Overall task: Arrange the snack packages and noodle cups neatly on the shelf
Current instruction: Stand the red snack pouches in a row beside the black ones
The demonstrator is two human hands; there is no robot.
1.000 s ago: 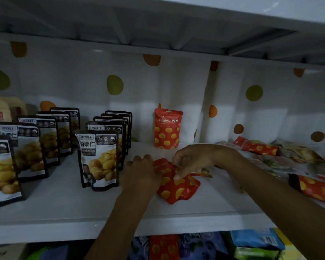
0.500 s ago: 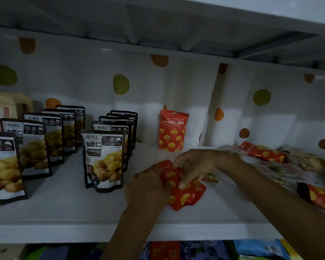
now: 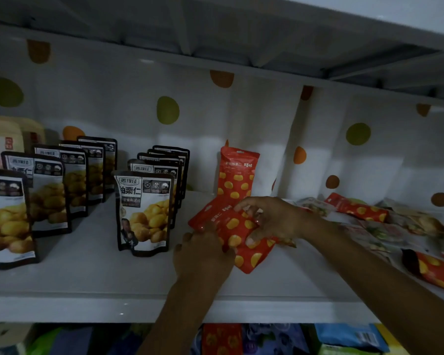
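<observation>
Shelf [image 3: 87, 278] holds standing black pouches [image 3: 144, 213]; left hand [image 3: 203, 254] and right hand [image 3: 274, 219] clamp fingers [image 3: 242, 204] round one red pouch [image 3: 232, 224].

The single head view looks forward, slightly down, close onto the white shelf [image 3: 87, 278].

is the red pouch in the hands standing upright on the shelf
No, the red yellow-spotted plastic pouch lies tilted, held between the left hand and right hand.
</observation>
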